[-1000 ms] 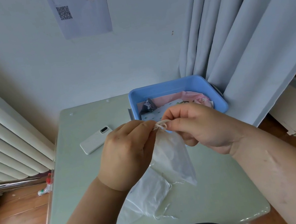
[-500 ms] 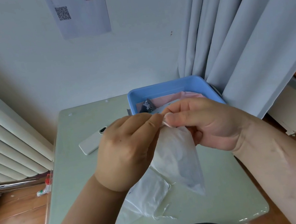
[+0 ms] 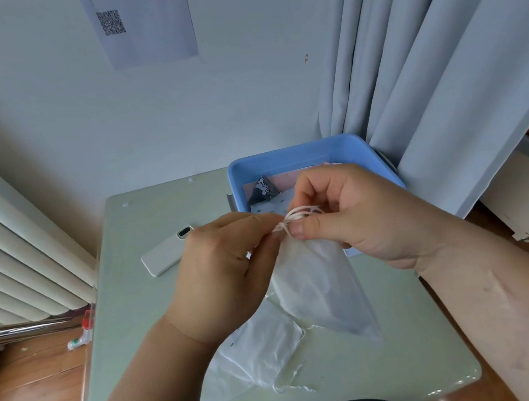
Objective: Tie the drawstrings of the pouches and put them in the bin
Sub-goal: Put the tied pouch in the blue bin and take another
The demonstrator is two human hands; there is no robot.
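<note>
A white translucent pouch (image 3: 322,288) hangs in the air above the table, held at its gathered neck. My left hand (image 3: 222,272) pinches one end of its white drawstring (image 3: 300,216). My right hand (image 3: 352,217) pinches the neck with the thumb, and the string loops over its fingers. More white pouches (image 3: 262,349) lie flat on the table below, strings loose. The blue bin (image 3: 301,159) stands at the table's far right and holds a pink, a dotted and a dark patterned pouch.
A white phone (image 3: 169,251) lies on the pale green table (image 3: 417,342), left of the bin. A grey curtain (image 3: 443,68) hangs behind the bin. A radiator (image 3: 4,248) runs along the left wall. Wooden floor lies on both sides.
The drawstring is now drawn out into visible loops between my hands. My right hand has shifted slightly right and the pouch hangs a little lower beneath it.
</note>
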